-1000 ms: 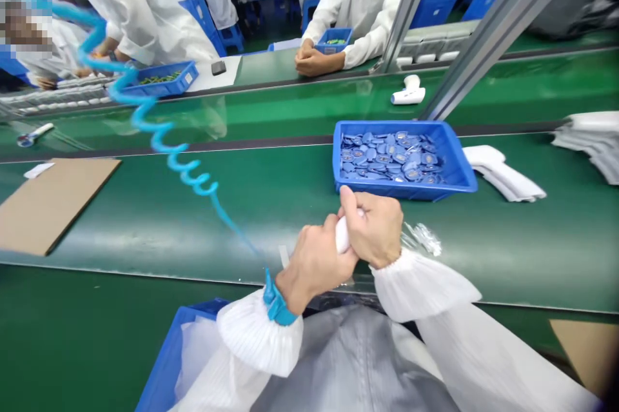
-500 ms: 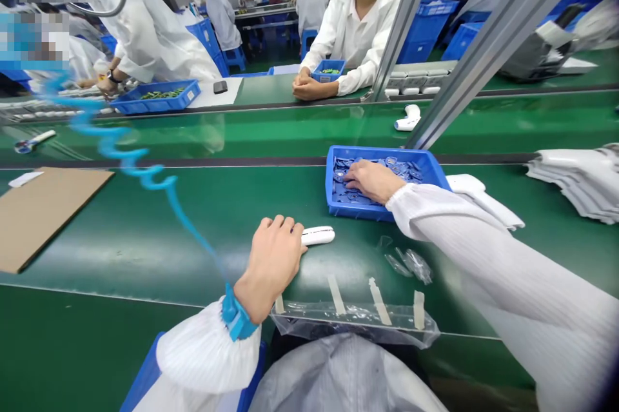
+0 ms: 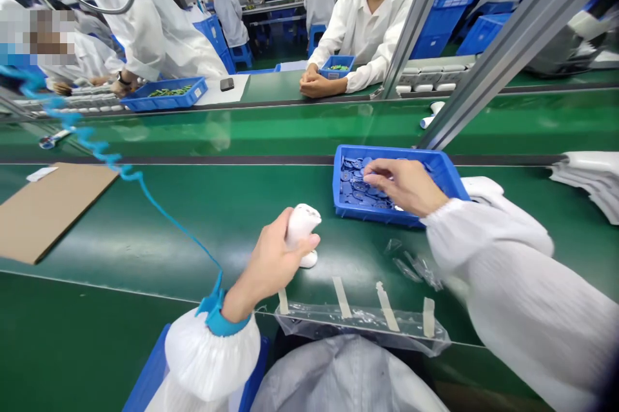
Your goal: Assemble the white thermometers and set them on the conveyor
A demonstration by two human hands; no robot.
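My left hand (image 3: 275, 251) is wrapped round a white plastic piece (image 3: 303, 225), tilted up off the green work surface (image 3: 193, 225). A blue strap (image 3: 225, 318) with a coiled cord circles my left wrist. Over a blue tray (image 3: 401, 217) of small flat blue parts (image 3: 358, 183) hangs my right hand (image 3: 403, 185), thumb and fingertips pinched together. Whatever lies between those fingertips is too small to make out.
White housings (image 3: 488, 189) lie right of the tray, with more stacked (image 3: 592, 173) farther right. Cardboard (image 3: 58, 206) is at the left. Clear plastic scraps (image 3: 416, 267) and taped film (image 3: 362, 318) lie nearby. A metal post (image 3: 498, 44) rises behind; people sit across.
My left hand has taken hold of the white piece and tipped it up. My right hand has lifted from the blue parts, fingers now pinched. The view has shifted slightly.
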